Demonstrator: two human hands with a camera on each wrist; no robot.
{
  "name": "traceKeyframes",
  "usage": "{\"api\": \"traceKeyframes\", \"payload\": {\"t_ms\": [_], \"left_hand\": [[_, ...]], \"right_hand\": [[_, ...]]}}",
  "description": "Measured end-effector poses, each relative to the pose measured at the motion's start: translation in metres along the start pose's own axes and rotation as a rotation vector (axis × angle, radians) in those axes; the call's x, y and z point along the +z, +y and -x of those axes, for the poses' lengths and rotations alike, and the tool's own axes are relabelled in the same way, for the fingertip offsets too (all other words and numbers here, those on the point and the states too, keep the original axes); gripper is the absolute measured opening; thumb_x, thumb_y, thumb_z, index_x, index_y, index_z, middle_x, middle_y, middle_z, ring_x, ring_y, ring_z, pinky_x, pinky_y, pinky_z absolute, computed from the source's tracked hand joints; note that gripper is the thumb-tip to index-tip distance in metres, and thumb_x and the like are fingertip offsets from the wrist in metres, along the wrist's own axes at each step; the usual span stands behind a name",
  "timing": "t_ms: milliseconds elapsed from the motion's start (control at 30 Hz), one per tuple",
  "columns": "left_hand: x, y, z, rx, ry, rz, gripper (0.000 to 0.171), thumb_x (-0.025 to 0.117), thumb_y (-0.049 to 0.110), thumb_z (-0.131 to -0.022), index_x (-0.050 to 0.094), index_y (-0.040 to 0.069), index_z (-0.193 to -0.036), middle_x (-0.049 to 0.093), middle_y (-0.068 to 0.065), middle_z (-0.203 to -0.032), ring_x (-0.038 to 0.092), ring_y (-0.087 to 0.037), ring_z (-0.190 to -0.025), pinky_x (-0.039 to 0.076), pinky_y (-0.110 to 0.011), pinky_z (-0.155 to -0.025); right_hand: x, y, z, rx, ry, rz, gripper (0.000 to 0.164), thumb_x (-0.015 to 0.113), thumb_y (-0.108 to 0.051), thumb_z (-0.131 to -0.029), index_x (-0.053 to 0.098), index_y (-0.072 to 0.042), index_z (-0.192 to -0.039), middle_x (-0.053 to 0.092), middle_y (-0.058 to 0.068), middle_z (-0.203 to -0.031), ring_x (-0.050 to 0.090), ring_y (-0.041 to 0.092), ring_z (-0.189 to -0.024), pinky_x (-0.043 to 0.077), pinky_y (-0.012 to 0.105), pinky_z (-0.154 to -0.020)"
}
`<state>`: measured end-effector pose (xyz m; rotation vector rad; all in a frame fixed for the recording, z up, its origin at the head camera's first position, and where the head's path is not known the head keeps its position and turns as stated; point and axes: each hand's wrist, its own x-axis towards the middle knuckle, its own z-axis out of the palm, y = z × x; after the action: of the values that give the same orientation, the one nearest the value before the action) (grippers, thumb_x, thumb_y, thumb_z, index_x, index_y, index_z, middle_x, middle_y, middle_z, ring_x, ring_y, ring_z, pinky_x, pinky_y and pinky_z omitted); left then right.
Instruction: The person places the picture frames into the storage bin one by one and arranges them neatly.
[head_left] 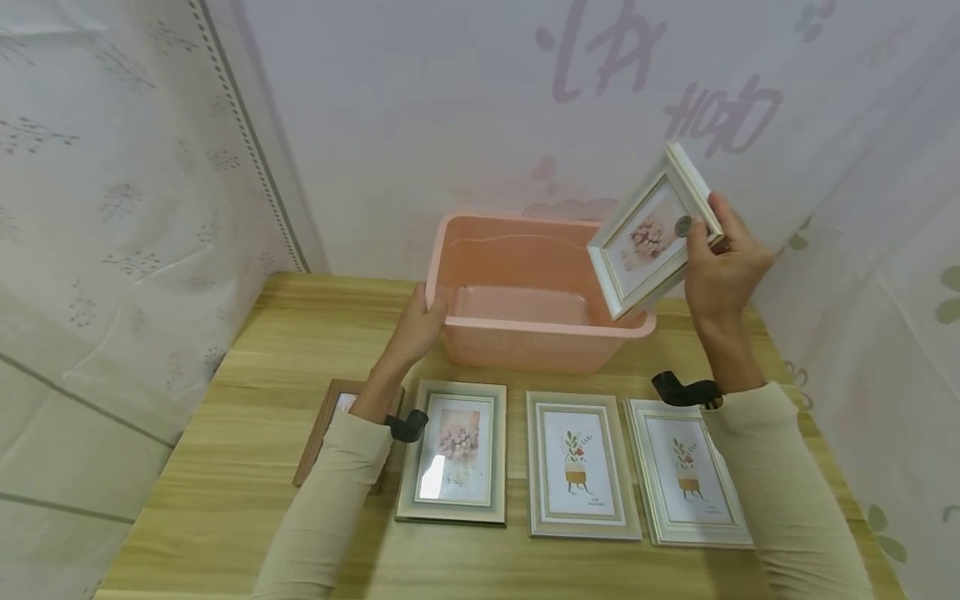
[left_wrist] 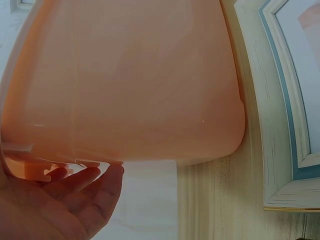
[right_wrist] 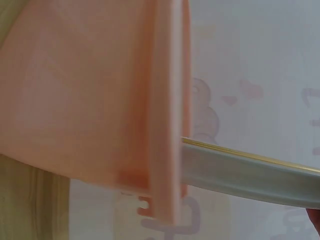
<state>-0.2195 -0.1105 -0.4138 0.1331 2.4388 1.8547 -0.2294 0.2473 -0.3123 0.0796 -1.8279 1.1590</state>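
A pink plastic tub (head_left: 525, 350) stands at the back of the table, its inside bare where it shows. My left hand (head_left: 415, 327) grips the tub's left end at the rim; in the left wrist view the fingers (left_wrist: 102, 200) curl under the rim's edge. Raised over the tub's right end is a white picture frame (head_left: 648, 242) with a pink flower print, tilted. My right hand (head_left: 723, 275) holds it by its right edge, thumb on the front. From the right wrist view, the frame's edge (right_wrist: 245, 170) shows beyond the tub rim (right_wrist: 165, 100).
Several picture frames lie in a row along the near side: a brown one (head_left: 322, 433) partly under my left forearm, a flower-print one (head_left: 452, 450), and two with potted-plant prints (head_left: 581, 467) (head_left: 686, 475). A patterned cloth (head_left: 375, 125) hangs behind the wooden table (head_left: 225, 467).
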Motion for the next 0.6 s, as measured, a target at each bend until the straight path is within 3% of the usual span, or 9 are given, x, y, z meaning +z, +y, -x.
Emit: {"api": "traceKeyframes", "payload": {"t_ms": [167,467,600], "left_hand": [[0.0,0.001,0.0,0.003,0.008,-0.009,0.046,0.036,0.027,-0.109,0.039,-0.004,-0.143,0.05,-0.016,-0.104,0.049,-0.026,-0.089,0.043,-0.037,-0.076],[0.001,0.0,-0.001,-0.002,0.01,-0.001,0.046,0.037,0.027,-0.109,0.04,-0.005,-0.143,0.051,-0.017,-0.105,0.049,-0.026,-0.089,0.043,-0.037,-0.075],[0.001,0.0,0.0,-0.002,0.011,-0.001,0.048,0.037,0.028,-0.11,0.039,-0.004,-0.145,0.051,-0.018,-0.107,0.049,-0.027,-0.092,0.043,-0.037,-0.077]], "right_hand": [[0.009,0.008,0.01,-0.028,-0.042,0.044,0.031,0.065,-0.004,-0.096,0.072,0.0,-0.126,0.071,0.022,-0.118,0.046,-0.009,-0.047,0.03,0.006,-0.045],[0.018,0.027,0.023,-0.037,-0.109,0.141,0.034,0.062,-0.003,-0.096,0.069,0.0,-0.129,0.07,0.023,-0.118,0.055,-0.014,-0.066,0.036,0.003,-0.05],[0.022,0.032,0.029,-0.027,-0.165,0.173,0.036,0.063,-0.001,-0.096,0.068,-0.002,-0.132,0.07,0.023,-0.117,0.051,-0.012,-0.057,0.032,0.003,-0.045]]}}
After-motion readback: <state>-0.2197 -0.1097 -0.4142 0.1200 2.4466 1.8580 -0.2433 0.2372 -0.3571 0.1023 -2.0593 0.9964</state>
